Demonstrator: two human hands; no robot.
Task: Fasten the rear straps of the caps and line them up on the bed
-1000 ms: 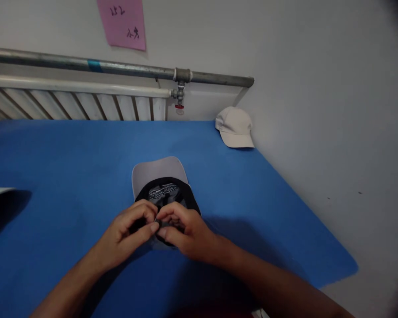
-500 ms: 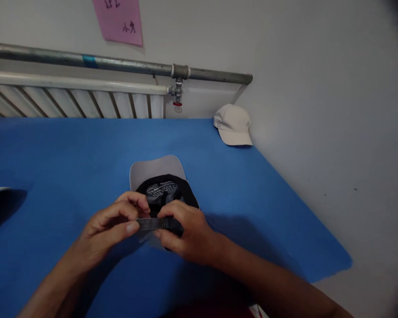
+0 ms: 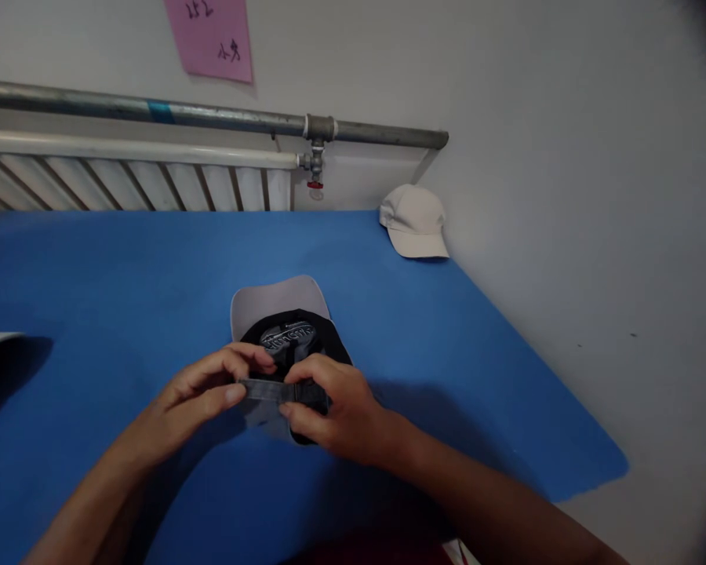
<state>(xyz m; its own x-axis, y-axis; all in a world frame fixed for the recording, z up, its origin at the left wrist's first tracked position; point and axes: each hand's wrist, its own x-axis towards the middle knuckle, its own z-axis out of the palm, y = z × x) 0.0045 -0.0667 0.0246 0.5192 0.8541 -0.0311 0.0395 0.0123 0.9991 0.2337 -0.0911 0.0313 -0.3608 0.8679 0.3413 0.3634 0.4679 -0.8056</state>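
A grey baseball cap lies upside down on the blue tabletop, its brim pointing away from me and its dark inside facing up. Across its near side runs a grey back strap with a small buckle. My left hand pinches the strap's left part between thumb and fingers. Closed around the buckle end is my right hand, thumb below and forefinger above. Part of the cap's near side is hidden behind my fingers.
A beige cap sits at the far right corner of the blue table. At the left edge part of a white and black object shows. Behind the table are a radiator and a metal pipe; a wall borders the right side.
My left fingers have shifted slightly to the right along the strap, and the right hand has moved a touch rightward. The cap stays almost in place.
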